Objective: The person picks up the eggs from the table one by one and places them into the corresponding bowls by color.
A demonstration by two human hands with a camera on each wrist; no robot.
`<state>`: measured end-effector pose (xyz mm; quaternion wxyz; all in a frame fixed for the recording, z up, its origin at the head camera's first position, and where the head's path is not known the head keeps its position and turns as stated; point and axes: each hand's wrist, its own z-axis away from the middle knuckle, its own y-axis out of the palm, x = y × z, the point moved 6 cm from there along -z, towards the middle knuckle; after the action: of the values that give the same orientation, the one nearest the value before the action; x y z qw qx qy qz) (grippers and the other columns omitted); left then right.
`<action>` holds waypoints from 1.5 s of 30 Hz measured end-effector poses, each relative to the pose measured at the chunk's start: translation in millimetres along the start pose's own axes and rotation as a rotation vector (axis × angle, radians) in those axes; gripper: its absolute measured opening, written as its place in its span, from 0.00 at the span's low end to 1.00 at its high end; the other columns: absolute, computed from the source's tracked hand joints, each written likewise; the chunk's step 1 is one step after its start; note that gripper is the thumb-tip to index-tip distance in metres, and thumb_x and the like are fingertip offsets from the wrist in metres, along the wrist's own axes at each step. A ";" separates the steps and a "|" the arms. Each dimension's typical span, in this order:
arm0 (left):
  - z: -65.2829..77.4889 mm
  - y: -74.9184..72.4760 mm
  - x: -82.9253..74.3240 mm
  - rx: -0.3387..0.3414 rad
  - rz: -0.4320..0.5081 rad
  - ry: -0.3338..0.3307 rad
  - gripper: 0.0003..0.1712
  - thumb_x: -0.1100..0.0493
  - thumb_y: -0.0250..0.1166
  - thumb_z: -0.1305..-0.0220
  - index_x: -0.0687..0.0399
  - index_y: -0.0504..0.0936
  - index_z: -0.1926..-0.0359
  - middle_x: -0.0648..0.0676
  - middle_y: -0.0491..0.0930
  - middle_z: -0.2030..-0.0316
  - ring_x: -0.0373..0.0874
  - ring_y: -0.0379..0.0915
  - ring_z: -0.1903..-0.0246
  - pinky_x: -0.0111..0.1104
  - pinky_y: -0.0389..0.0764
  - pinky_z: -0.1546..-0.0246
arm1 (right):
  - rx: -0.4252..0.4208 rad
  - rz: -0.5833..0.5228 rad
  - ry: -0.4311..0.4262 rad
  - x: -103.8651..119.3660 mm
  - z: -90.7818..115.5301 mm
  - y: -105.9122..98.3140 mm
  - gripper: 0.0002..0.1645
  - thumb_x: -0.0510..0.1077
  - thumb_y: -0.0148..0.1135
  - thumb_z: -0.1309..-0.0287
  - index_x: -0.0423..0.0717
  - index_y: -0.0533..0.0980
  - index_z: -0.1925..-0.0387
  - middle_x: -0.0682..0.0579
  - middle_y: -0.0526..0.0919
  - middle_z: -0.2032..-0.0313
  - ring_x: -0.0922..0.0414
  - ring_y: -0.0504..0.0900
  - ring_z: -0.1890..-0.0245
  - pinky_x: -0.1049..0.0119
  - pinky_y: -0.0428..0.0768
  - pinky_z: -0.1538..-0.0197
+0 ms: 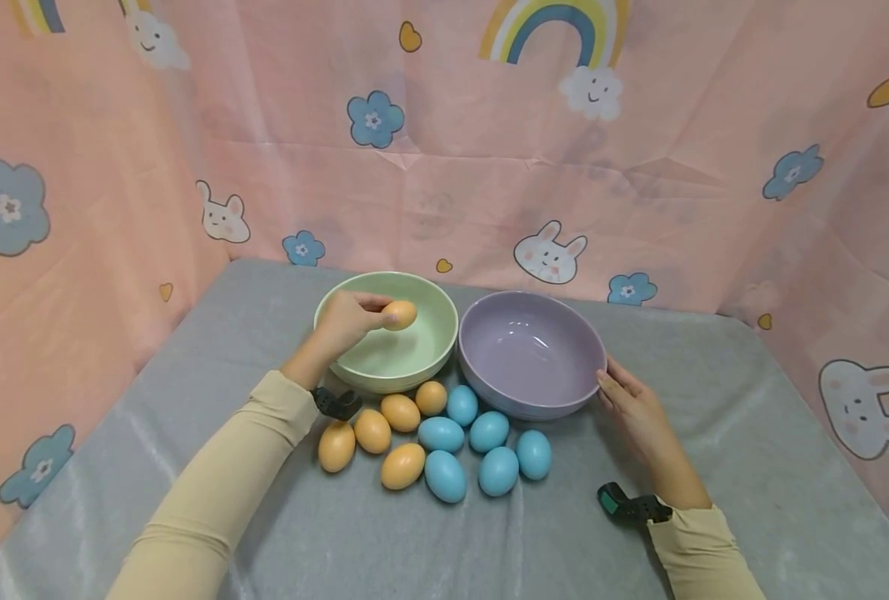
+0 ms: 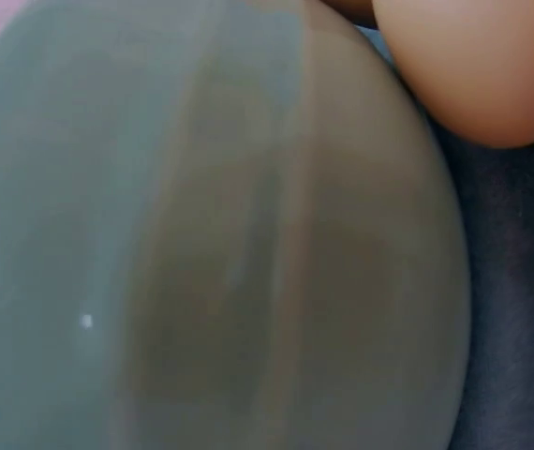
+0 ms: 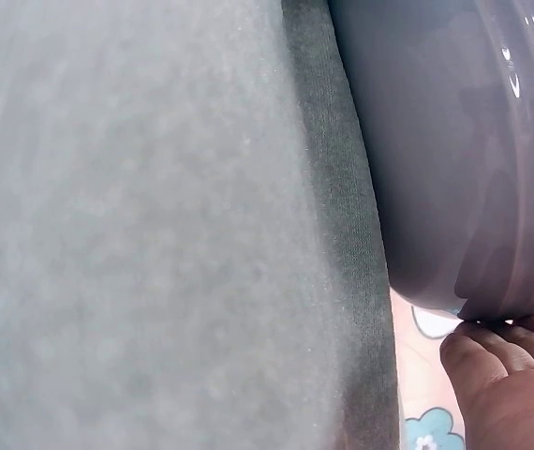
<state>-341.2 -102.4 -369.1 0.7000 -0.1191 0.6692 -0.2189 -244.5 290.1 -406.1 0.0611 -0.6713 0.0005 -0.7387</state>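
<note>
My left hand (image 1: 350,321) pinches an orange egg (image 1: 400,315) between thumb and fingers, above the inside of the light green bowl (image 1: 392,382). At the right, my right hand (image 1: 635,412) rests its fingers against the outer side of the purple bowl (image 1: 531,400); the right wrist view shows its fingertips (image 3: 478,352) touching the wall. In front of the bowls lie several orange eggs (image 1: 372,431) on the left and several blue eggs (image 1: 442,434) on the right. The left wrist view shows the green bowl's wall (image 2: 276,234) and an orange egg (image 2: 482,70) close up.
Both bowls stand side by side on a grey cloth-covered table (image 1: 564,542). A pink printed curtain (image 1: 444,192) hangs behind and along both sides. Each wrist wears a black band (image 1: 631,505).
</note>
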 end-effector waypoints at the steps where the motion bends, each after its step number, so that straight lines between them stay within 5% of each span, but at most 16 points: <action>1: -0.2 0.5 -0.2 -0.001 -0.017 0.003 0.25 0.55 0.71 0.37 0.59 0.81 0.41 0.60 0.82 0.43 0.54 0.77 0.40 0.45 0.79 0.39 | -0.001 -0.002 0.001 0.1 0.1 0.2 0.43 0.50 0.50 0.25 0.36 0.41 0.23 0.41 0.38 0.21 0.51 0.42 0.22 0.88 0.68 0.41; 8: -2.4 3.9 0.2 0.004 -0.080 -0.005 0.25 0.55 0.72 0.39 0.60 0.82 0.42 0.60 0.83 0.44 0.54 0.78 0.41 0.44 0.80 0.41 | -0.004 0.005 0.018 -1.7 -0.4 0.2 0.43 0.50 0.49 0.24 0.37 0.41 0.23 0.43 0.38 0.21 0.50 0.42 0.21 0.74 0.60 0.29; 15: -3.4 5.8 2.0 0.010 -0.113 -0.023 0.24 0.55 0.74 0.41 0.60 0.84 0.44 0.59 0.83 0.45 0.54 0.78 0.42 0.44 0.80 0.42 | -0.008 0.004 0.014 -1.5 -1.0 -0.5 0.43 0.51 0.49 0.25 0.37 0.42 0.23 0.42 0.39 0.21 0.51 0.42 0.21 0.82 0.64 0.34; 23: -3.9 7.2 3.3 0.034 -0.176 -0.021 0.24 0.55 0.74 0.41 0.60 0.84 0.45 0.59 0.84 0.46 0.54 0.78 0.42 0.43 0.80 0.42 | -0.002 0.028 0.019 -3.0 -1.3 -0.7 0.43 0.52 0.49 0.25 0.38 0.42 0.22 0.44 0.39 0.21 0.50 0.41 0.21 0.65 0.54 0.25; 31: -5.4 9.1 3.4 0.061 -0.229 -0.024 0.24 0.57 0.73 0.41 0.61 0.84 0.45 0.60 0.84 0.46 0.55 0.77 0.42 0.43 0.79 0.40 | 0.009 0.028 0.007 -2.6 -1.3 -0.6 0.43 0.52 0.48 0.24 0.37 0.42 0.23 0.43 0.38 0.21 0.52 0.41 0.21 0.73 0.58 0.28; 45: -7.4 12.5 5.8 0.074 -0.288 -0.039 0.24 0.57 0.75 0.43 0.61 0.85 0.46 0.59 0.84 0.46 0.55 0.77 0.42 0.42 0.79 0.40 | 0.014 0.017 0.010 -0.9 -0.5 1.0 0.43 0.51 0.48 0.24 0.37 0.40 0.23 0.42 0.37 0.21 0.50 0.41 0.21 0.68 0.55 0.27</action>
<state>-346.6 -93.2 -380.5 0.6782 -0.1921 0.6230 -0.3391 -244.7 289.2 -407.1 0.0723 -0.6671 0.0012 -0.7415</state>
